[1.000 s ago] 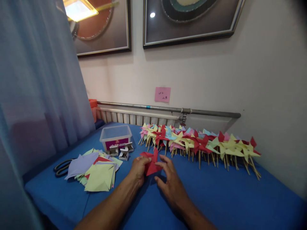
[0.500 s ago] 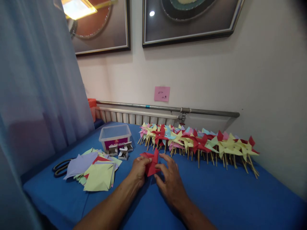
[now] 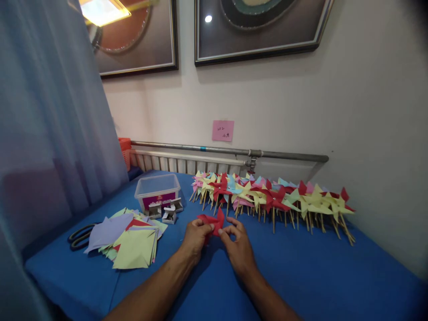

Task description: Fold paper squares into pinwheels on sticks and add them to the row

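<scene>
Both hands have drawn closer together: left hand (image 3: 194, 236) and right hand (image 3: 239, 249) now each pinch the red paper pinwheel (image 3: 212, 222) in a closed grip, just above the blue tabletop (image 3: 317, 267), near the finished pinwheels (image 3: 270, 198).

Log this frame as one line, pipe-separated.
left hand: pinches red paper pinwheel | right hand: pinches same | near: paper squares, pinwheel row, clear tub, scissors

Home craft room: framed pictures (image 3: 257, 26), radiator (image 3: 187, 162)
</scene>
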`<state>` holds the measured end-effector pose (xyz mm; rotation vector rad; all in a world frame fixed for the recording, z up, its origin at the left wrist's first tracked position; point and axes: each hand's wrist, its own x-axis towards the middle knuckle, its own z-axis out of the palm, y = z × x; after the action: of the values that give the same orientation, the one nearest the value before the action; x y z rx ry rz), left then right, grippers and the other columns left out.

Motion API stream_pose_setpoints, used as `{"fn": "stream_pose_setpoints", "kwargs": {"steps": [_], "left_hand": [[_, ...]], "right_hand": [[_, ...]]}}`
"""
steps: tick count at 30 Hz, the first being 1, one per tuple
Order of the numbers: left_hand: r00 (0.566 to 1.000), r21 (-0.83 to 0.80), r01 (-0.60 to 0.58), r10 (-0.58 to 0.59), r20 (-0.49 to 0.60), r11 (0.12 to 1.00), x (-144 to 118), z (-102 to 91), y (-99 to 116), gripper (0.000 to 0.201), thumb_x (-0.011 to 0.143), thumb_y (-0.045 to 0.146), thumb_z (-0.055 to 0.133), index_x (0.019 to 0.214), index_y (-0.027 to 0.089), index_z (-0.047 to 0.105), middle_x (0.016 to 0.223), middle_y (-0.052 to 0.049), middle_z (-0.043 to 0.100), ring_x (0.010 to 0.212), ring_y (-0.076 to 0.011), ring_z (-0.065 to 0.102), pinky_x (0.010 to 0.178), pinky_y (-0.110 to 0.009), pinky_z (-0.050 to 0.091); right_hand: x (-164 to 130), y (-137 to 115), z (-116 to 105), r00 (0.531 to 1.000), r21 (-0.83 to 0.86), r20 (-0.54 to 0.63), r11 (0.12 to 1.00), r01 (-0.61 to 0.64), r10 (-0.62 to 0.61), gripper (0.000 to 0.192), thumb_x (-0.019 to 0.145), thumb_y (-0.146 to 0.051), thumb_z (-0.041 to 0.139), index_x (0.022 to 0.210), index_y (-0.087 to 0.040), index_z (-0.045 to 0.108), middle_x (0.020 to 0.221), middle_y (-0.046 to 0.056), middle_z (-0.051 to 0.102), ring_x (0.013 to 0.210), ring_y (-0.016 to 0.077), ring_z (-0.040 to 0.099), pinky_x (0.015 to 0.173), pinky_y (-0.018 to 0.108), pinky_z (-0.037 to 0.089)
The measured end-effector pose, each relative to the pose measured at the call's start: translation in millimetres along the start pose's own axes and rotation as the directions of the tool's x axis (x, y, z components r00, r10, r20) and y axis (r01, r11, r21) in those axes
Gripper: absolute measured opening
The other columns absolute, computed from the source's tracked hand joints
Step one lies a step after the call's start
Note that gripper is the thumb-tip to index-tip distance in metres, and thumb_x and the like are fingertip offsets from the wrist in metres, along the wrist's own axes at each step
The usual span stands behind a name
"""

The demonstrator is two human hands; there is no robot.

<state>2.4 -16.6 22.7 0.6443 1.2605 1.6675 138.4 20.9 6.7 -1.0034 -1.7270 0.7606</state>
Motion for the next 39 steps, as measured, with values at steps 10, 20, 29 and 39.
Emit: {"fn": "stream_pose_setpoints", "kwargs": {"steps": [10,20,29,39], "left_hand": [[1.000,0.054,0.001,-0.001,-0.004,0.999,-4.7,2.4,3.2,0.022,0.053,0.027,0.080,0.056,0.017,0.060,0.048,0.003,0.054,0.045,-0.0086,0.041,0.047,-0.022,0.028],[0.998,0.014,-0.002,0.001,0.061,1.000,-0.4,-1.5,2.5,0.026,0.050,0.029,0.082,0.056,0.015,0.061,0.051,0.001,0.057,0.046,-0.0080,0.044,0.049,-0.023,0.031],[0.989,-0.007,0.040,-0.038,0.140,0.999,-5.8,1.5,5.1,0.023,0.048,0.024,0.080,0.054,0.015,0.060,0.050,0.001,0.058,0.046,-0.0078,0.045,0.051,-0.022,0.032],[0.980,0.032,0.052,-0.058,0.193,0.998,-5.0,-1.1,3.5,0.030,0.051,0.030,0.082,0.056,0.016,0.057,0.051,0.002,0.054,0.047,-0.0076,0.043,0.051,-0.023,0.030]], "right_hand": [[3.8,-3.0,-6.0,0.997,-0.031,0.080,0.999,0.027,-0.024,0.022,0.077,-0.029,0.069,0.056,-0.025,0.064,0.134,0.010,0.066,0.140,0.0351,0.045,0.116,0.058,0.032],[4.0,-8.8,-4.2,0.996,0.055,0.088,0.998,-0.029,0.024,0.016,0.076,-0.031,0.070,0.063,-0.025,0.065,0.111,0.011,0.075,0.129,0.0359,0.057,0.110,0.055,0.041],[10.3,-11.0,-1.6,0.938,0.505,0.288,0.802,-0.320,0.193,0.037,0.063,-0.038,0.084,0.092,-0.022,0.067,0.088,0.006,0.079,0.085,0.0262,0.073,0.081,0.038,0.055],[10.7,-11.0,-4.7,0.950,0.424,0.204,0.853,-0.304,0.237,0.028,0.063,-0.034,0.079,0.082,-0.021,0.064,0.070,0.001,0.072,0.066,0.0199,0.065,0.063,0.029,0.049]]}}
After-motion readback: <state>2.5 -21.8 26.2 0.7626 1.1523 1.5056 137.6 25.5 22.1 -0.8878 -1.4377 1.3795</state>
